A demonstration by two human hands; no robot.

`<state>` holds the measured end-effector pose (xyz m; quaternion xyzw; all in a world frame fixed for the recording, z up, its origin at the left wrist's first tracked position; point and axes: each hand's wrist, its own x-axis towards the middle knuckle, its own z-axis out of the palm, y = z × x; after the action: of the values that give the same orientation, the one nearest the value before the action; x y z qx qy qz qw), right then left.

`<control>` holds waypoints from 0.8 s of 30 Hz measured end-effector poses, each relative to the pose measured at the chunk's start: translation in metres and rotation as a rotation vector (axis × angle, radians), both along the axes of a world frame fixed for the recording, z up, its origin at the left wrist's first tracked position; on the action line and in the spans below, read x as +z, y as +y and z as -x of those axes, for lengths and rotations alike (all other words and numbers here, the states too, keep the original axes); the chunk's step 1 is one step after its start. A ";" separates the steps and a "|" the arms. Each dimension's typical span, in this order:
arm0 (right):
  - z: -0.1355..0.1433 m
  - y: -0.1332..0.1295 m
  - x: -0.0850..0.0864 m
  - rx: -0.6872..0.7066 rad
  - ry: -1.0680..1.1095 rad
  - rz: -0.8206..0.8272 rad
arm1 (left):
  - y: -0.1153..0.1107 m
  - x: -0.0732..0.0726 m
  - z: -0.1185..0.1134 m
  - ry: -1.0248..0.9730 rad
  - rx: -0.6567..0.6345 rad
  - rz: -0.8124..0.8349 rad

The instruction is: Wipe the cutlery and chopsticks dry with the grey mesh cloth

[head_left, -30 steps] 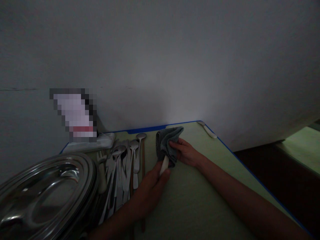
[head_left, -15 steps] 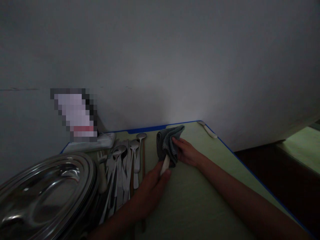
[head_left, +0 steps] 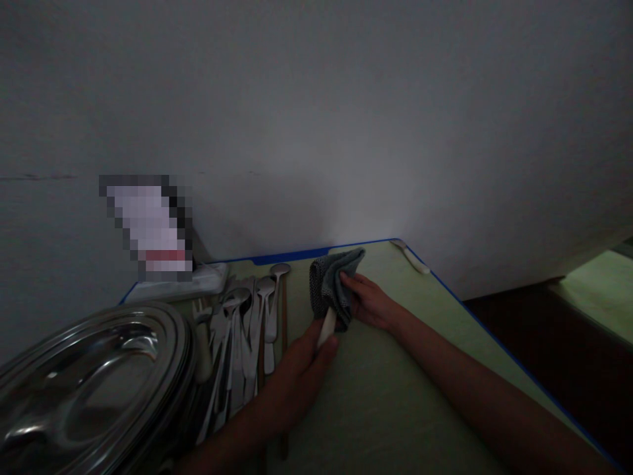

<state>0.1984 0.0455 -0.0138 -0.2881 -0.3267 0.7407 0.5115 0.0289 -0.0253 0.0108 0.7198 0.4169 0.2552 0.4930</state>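
Cloth [head_left: 332, 287] pinched by right hand [head_left: 372, 302], above left hand [head_left: 301, 369] gripping pale handle [head_left: 326, 328]

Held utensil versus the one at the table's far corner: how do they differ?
The held utensil has its head hidden in the cloth; the corner utensil shows its head bare. The held utensil is in the left hand; the corner utensil rests on the table. Both have pale handles.
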 end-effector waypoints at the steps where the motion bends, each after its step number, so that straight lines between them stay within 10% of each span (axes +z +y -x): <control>1: 0.000 0.000 0.000 -0.002 0.003 -0.001 | 0.000 0.001 0.000 0.001 -0.003 0.004; 24: 0.000 0.000 0.001 0.010 0.020 0.016 | -0.001 0.001 0.000 -0.022 0.007 -0.006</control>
<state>0.1988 0.0458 -0.0130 -0.2832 -0.3172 0.7485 0.5088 0.0289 -0.0264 0.0115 0.7169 0.4133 0.2662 0.4944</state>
